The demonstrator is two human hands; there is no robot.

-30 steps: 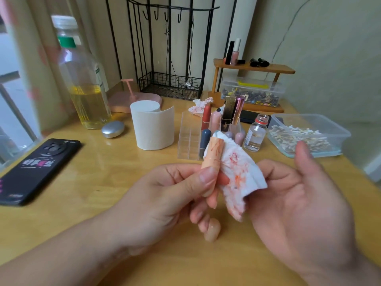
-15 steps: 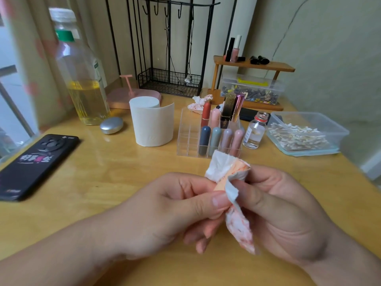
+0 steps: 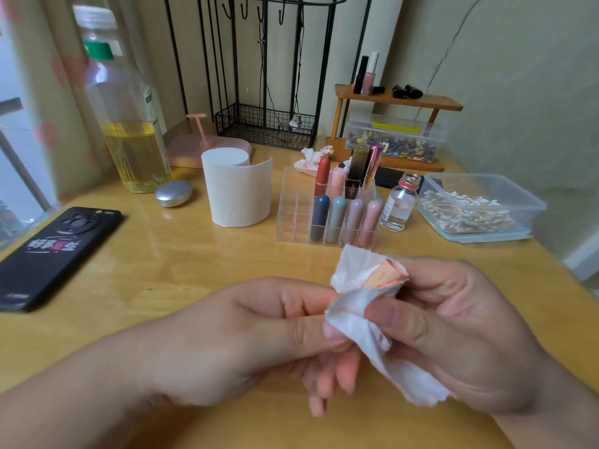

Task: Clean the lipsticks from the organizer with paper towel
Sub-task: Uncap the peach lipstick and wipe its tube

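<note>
Paper towel [image 3: 355, 314] wraps lipstick [image 3: 385, 274], left hand [image 3: 246, 335] and right hand [image 3: 453, 325] pinching.

The black-gold lipstick [image 3: 356, 176] in the organizer [image 3: 293, 218] reads "ydby" up its side; the phone case [image 3: 55, 251] lettering and the small bottle [image 3: 397, 207] label are too blurred to read.

Yellow wooden table [image 3: 162, 264] fills foreground, glossy, soft reflections. Behind it plain beige-green wall [image 3: 518, 76] with thin dark crack [image 3: 453, 37] curving up at right. Black metal rack [image 3: 264, 124] with hooks and wire basket stands against wall. Small wooden shelf [image 3: 402, 100] back right. Window [image 3: 13, 163] far left, daylight coming in; pink-spotted curtain [image 3: 55, 76] beside it.
</note>
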